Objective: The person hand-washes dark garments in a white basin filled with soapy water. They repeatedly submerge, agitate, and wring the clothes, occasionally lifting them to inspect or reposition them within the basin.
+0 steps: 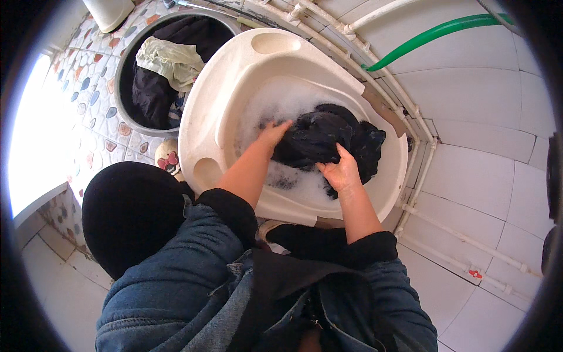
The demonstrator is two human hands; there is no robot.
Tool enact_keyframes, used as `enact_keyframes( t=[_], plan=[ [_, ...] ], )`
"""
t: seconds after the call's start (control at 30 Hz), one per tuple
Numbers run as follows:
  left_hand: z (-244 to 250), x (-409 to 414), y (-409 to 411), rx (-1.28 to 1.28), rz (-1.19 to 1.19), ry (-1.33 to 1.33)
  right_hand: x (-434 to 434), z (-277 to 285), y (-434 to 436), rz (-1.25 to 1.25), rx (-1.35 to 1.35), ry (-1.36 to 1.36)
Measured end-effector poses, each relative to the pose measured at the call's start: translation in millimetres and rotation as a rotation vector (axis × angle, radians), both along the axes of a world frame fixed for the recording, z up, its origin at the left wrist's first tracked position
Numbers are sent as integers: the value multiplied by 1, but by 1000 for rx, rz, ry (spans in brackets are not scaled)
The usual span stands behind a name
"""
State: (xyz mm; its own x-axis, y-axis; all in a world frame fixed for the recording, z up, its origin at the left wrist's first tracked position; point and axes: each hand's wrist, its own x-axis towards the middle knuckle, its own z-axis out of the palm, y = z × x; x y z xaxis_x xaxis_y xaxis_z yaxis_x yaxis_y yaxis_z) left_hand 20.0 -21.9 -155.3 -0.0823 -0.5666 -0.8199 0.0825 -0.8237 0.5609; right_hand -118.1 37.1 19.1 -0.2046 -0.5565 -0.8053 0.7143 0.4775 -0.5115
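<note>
A cream plastic baby bathtub [206,101] stands before me with foamy water [281,99] in it. Wet black cloth [325,132] lies bunched across the foam and leans toward the tub's right end. My right hand [343,170] grips the near edge of this cloth, thumb on top. At the cloth's left end is my left hand [276,133], its fingers partly hidden by the fabric and suds, so its hold is unclear.
Left of the tub, a grey round basin [119,101] holds dark clothes [154,92] and a pale cloth [169,61]. White pipes [422,119] run along the tiled wall. A green hose [435,37] hangs above. A slipper with a pink bow [168,160] lies near the tub.
</note>
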Motion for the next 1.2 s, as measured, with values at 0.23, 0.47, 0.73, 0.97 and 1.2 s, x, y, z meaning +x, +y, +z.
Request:
enact_keyframes(
  t=[0.23, 0.47, 0.73, 0.97, 1.2],
  plan=[
    [14, 15, -21, -381, -421, -552, -15, 9, -4, 101, 102, 335],
    [2, 25, 35, -646, -803, -1001, -15, -13, 7, 427, 431, 436],
    [6, 25, 27, -405, -1442, -827, -9, -1, 11, 559, 319, 478],
    [9, 27, 52, -515, -1341, -717, -2, 4, 8, 867, 330, 585],
    [-22, 22, 50, -581, -1152, -1132, -2, 6, 11, 970, 349, 629]
  ],
)
